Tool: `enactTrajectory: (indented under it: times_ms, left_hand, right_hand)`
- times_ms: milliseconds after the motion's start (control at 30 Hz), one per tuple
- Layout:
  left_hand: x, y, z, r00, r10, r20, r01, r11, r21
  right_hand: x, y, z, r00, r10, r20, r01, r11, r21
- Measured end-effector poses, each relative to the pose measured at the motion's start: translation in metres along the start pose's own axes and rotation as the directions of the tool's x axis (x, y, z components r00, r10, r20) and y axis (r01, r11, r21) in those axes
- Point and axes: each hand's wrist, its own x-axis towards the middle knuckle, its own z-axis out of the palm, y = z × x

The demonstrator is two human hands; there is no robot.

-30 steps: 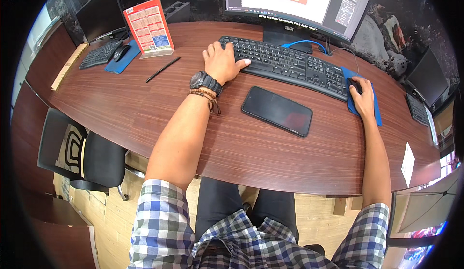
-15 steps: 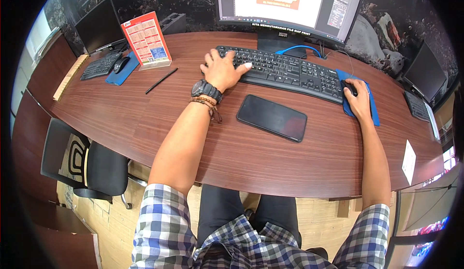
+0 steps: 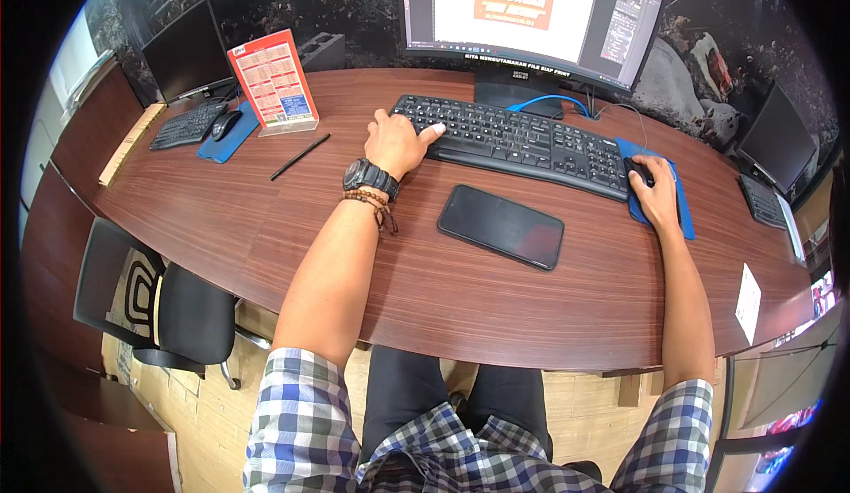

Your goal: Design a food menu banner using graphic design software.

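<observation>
My left hand (image 3: 398, 142) rests on the left end of a black keyboard (image 3: 522, 143), fingers spread over the keys; a black watch and bead bracelets sit on that wrist. My right hand (image 3: 657, 196) is cupped over a black mouse (image 3: 639, 173) on a blue mouse pad (image 3: 682, 210). A black phone (image 3: 501, 226) lies face up on the brown wooden desk (image 3: 266, 227) between my arms. A large monitor (image 3: 531, 11) with a white page and an orange block stands behind the keyboard.
A black pen (image 3: 299, 157) and a red standing card (image 3: 273, 81) lie to the left. Further left are a second keyboard (image 3: 186, 126), mouse and monitor (image 3: 188, 52). A black office chair (image 3: 150, 303) stands at the lower left. A white paper slip (image 3: 748, 303) lies at right.
The view has tilted, so the desk sits slightly lower in the picture. Both hands stay on the keyboard and the mouse.
</observation>
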Motion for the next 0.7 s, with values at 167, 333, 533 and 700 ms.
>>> enactTrajectory:
  times_ms: [167, 333, 533, 700]
  left_hand:
    - [-0.0011, -0.0026, 0.0041, 0.993, 0.073, -0.090, -0.074, 0.997, -0.015]
    - [0.0000, -0.0031, 0.0042, 0.993, 0.075, -0.089, -0.075, 0.997, 0.000]
    - [0.0009, -0.0043, 0.0050, 0.994, 0.077, -0.080, -0.077, 0.997, -0.007]
    - [0.0003, -0.0047, 0.0045, 0.995, 0.074, -0.073, -0.075, 0.997, -0.005]
  right_hand:
    - [0.0011, 0.0024, 0.0002, 1.000, 0.014, 0.004, -0.014, 1.000, 0.004]
    - [0.0024, 0.0045, 0.0014, 1.000, 0.017, 0.001, -0.017, 1.000, -0.019]
    - [0.0022, 0.0068, 0.0018, 1.000, 0.023, 0.002, -0.023, 1.000, -0.011]
    - [0.0020, 0.0050, 0.0013, 1.000, 0.010, 0.001, -0.010, 1.000, -0.017]
